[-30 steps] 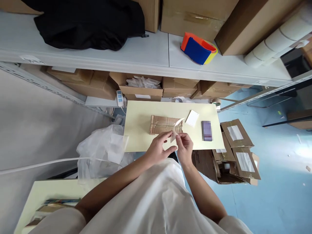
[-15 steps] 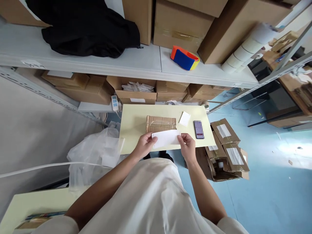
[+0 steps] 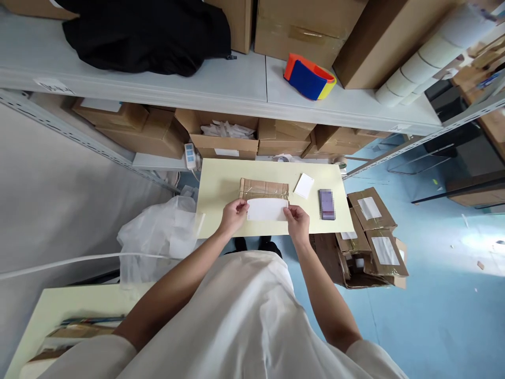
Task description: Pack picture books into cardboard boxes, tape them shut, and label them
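Observation:
A white paper label (image 3: 267, 210) is stretched between my two hands, its face blank as far as I can see. My left hand (image 3: 233, 216) pinches its left end, and my right hand (image 3: 297, 220) pinches the right end. Just behind the label, a small cardboard box (image 3: 264, 188) wrapped in clear tape lies on the pale yellow table (image 3: 219, 184). The label covers the near part of that box; whether they touch I cannot tell. Right of the box lie a white card (image 3: 304, 185) and a phone (image 3: 327, 204).
A shelf (image 3: 244, 84) with cardboard boxes, a black garment (image 3: 150, 37) and a coloured band (image 3: 310, 78) rises behind the table. Clear plastic bags (image 3: 152, 231) hang at the left. Labelled cartons (image 3: 371, 210) are piled on the floor at the right.
The label has tilted flatter and straighter, and both hands have moved slightly with it toward the box. The whole view has shifted a little.

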A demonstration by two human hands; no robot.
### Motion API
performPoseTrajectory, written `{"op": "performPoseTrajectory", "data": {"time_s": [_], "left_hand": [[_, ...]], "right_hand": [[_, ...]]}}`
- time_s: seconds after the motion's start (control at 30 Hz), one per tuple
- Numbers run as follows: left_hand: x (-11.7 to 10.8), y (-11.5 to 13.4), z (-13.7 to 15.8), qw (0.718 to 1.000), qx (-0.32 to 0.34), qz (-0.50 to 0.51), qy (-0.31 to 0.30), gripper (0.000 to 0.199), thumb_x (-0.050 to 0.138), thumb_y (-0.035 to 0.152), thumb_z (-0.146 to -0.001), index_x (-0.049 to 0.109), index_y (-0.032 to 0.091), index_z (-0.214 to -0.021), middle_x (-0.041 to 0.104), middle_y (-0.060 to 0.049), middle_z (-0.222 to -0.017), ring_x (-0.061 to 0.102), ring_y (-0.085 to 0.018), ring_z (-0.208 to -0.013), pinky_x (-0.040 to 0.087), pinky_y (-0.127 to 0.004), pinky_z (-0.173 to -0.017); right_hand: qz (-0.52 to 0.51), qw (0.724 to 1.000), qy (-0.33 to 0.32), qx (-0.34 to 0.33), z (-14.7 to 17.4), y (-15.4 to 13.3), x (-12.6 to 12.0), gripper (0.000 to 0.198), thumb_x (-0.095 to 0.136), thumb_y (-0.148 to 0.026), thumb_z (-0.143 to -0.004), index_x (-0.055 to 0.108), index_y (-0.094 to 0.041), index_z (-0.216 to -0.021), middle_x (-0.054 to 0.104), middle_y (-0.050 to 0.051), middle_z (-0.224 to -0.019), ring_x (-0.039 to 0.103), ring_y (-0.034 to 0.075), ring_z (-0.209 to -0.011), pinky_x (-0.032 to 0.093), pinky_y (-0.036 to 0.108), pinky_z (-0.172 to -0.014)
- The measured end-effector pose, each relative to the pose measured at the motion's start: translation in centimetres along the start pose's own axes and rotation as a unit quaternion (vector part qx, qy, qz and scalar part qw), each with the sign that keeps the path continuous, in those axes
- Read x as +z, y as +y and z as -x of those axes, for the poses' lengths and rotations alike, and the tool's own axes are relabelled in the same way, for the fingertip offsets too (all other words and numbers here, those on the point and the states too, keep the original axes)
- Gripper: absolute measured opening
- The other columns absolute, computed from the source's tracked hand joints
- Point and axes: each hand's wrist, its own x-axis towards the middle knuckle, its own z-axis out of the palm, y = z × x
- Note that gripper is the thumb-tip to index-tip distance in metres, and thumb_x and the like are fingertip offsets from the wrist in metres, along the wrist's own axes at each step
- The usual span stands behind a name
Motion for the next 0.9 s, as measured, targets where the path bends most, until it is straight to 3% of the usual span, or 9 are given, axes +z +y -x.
{"op": "performPoseTrajectory", "data": {"time_s": [0.1,0.23,0.4,0.47,0.53,0.6,0.7,0.9], "left_hand": [[0.8,-0.5,-3.4,1.000,-0.013,-0.004,-0.002,0.007,0.061,0.025,-0.074,0.060,0.018,-0.077,0.062,0.000,-0.067,0.058,-0.014,-0.061,0.047,-0.027,-0.065],[1.4,-1.0,-6.9,0.999,-0.019,-0.045,0.018,0.018,0.064,0.019,-0.073,0.059,0.017,-0.090,0.061,0.001,-0.070,0.059,-0.013,-0.065,0.047,-0.026,-0.070],[1.2,-1.1,-6.7,0.984,-0.007,-0.175,0.017,0.021,0.059,0.026,-0.082,0.059,0.017,-0.101,0.066,-0.006,-0.087,0.063,-0.018,-0.079,0.048,-0.030,-0.078],[1.1,-1.0,-5.9,0.965,0.054,-0.256,-0.026,0.022,0.052,0.020,-0.086,0.060,0.017,-0.106,0.067,-0.010,-0.100,0.063,-0.021,-0.091,0.047,-0.033,-0.085],[1.1,-0.9,-5.4,0.926,0.134,-0.346,-0.073,0.032,0.047,0.011,-0.085,0.060,0.017,-0.114,0.064,-0.012,-0.117,0.057,-0.026,-0.108,0.044,-0.037,-0.092],[1.2,-0.7,-5.3,0.885,0.175,-0.420,-0.098,0.040,0.045,0.009,-0.084,0.058,0.017,-0.121,0.059,-0.013,-0.127,0.050,-0.030,-0.118,0.043,-0.041,-0.092],[1.4,-0.5,-5.5,0.856,0.165,-0.477,-0.110,0.042,0.044,0.010,-0.085,0.056,0.017,-0.125,0.056,-0.013,-0.130,0.048,-0.032,-0.117,0.046,-0.042,-0.085],[1.8,0.0,-5.5,0.843,0.141,-0.505,-0.122,0.046,0.044,0.006,-0.082,0.056,0.020,-0.124,0.056,-0.011,-0.129,0.048,-0.030,-0.116,0.046,-0.043,-0.082]], "right_hand": [[0.000,0.999,0.014,0.029,-3.3,1.1,1.0,0.043,0.066,-0.051,-0.070,0.069,-0.014,-0.092,0.066,0.005,-0.075,0.057,0.017,-0.069,0.046,0.030,-0.065],[-0.010,0.997,0.001,0.073,-6.5,2.3,1.9,0.057,0.068,-0.045,-0.066,0.067,-0.010,-0.111,0.058,-0.002,-0.065,0.053,0.014,-0.066,0.044,0.030,-0.066],[-0.047,0.996,-0.034,0.065,-7.1,2.7,2.2,0.054,0.068,-0.044,-0.066,0.067,-0.012,-0.109,0.050,-0.005,-0.061,0.047,0.011,-0.060,0.042,0.029,-0.062],[-0.053,0.996,-0.046,0.048,-6.8,2.6,2.2,0.053,0.067,-0.044,-0.067,0.064,-0.014,-0.110,0.050,-0.005,-0.063,0.047,0.012,-0.061,0.042,0.028,-0.061],[-0.055,0.997,-0.053,0.016,-6.5,2.4,2.1,0.050,0.066,-0.043,-0.068,0.062,-0.015,-0.110,0.051,-0.005,-0.065,0.049,0.012,-0.063,0.043,0.028,-0.062],[-0.052,0.997,-0.062,-0.017,-6.2,2.0,2.1,0.047,0.065,-0.042,-0.070,0.059,-0.017,-0.110,0.051,-0.004,-0.066,0.049,0.013,-0.065,0.043,0.028,-0.063],[-0.034,0.995,-0.075,-0.049,-5.9,1.6,2.1,0.043,0.062,-0.039,-0.073,0.057,-0.018,-0.110,0.049,-0.005,-0.067,0.049,0.013,-0.065,0.042,0.027,-0.063],[-0.011,0.996,-0.068,-0.064,-4.8,0.6,2.2,0.037,0.059,-0.038,-0.075,0.054,-0.019,-0.108,0.047,-0.005,-0.067,0.046,0.012,-0.062,0.040,0.025,-0.057]]}}
